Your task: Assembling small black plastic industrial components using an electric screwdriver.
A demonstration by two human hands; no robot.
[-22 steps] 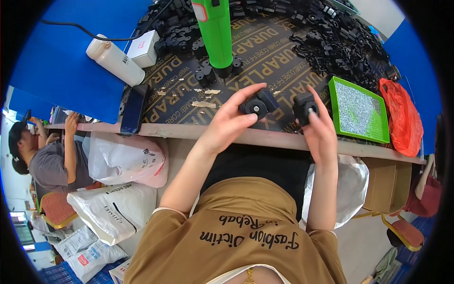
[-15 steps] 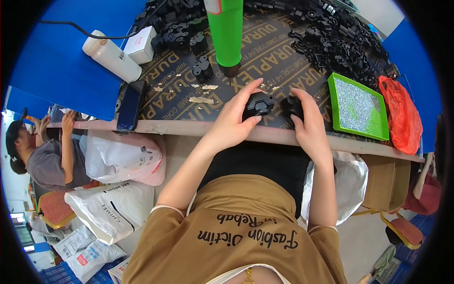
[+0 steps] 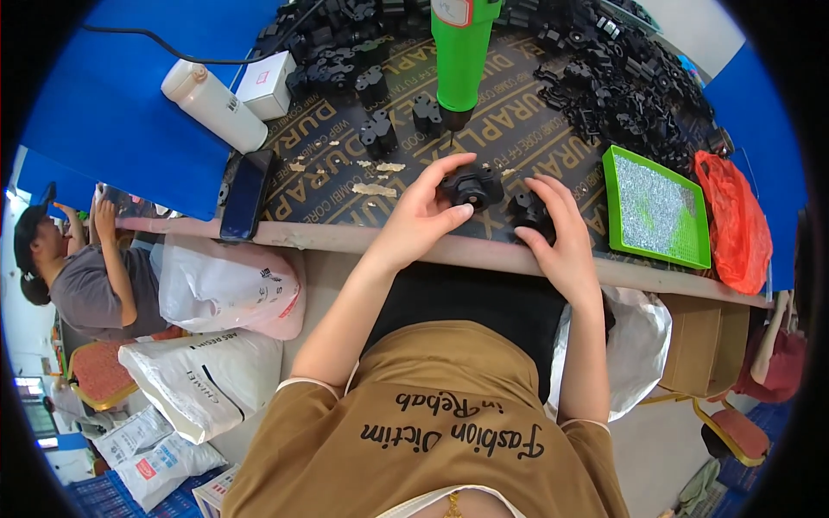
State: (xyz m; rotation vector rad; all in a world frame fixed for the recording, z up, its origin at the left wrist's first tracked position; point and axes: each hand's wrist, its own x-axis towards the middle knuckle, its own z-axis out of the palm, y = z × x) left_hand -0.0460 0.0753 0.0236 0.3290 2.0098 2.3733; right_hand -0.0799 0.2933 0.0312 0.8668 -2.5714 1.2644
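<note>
My left hand (image 3: 421, 211) grips a black plastic housing (image 3: 473, 186) between thumb and fingers, and a round opening on it faces me. Beside it, the fingers and thumb of my right hand (image 3: 560, 242) are curled round a second black plastic part (image 3: 530, 212), low over the table's front edge. Just beyond both hands, a green power screwdriver (image 3: 462, 65) hangs upright with its thin bit pointing down at the tabletop. A few similar black housings (image 3: 377, 134) stand to the left of the bit.
Black parts heap along the back of the table (image 3: 311, 186). To the right lie a green tray (image 3: 658, 207) of small silvery pieces and a red plastic bag (image 3: 732, 224). At left are a phone (image 3: 247, 197), a white bottle (image 3: 214, 105) and a white box (image 3: 266, 85). A co-worker (image 3: 95, 276) sits further left.
The housing in my left hand has turned, so its round opening now shows. My right hand's part has tilted and sits lower. The screwdriver appears further right as the view shifts.
</note>
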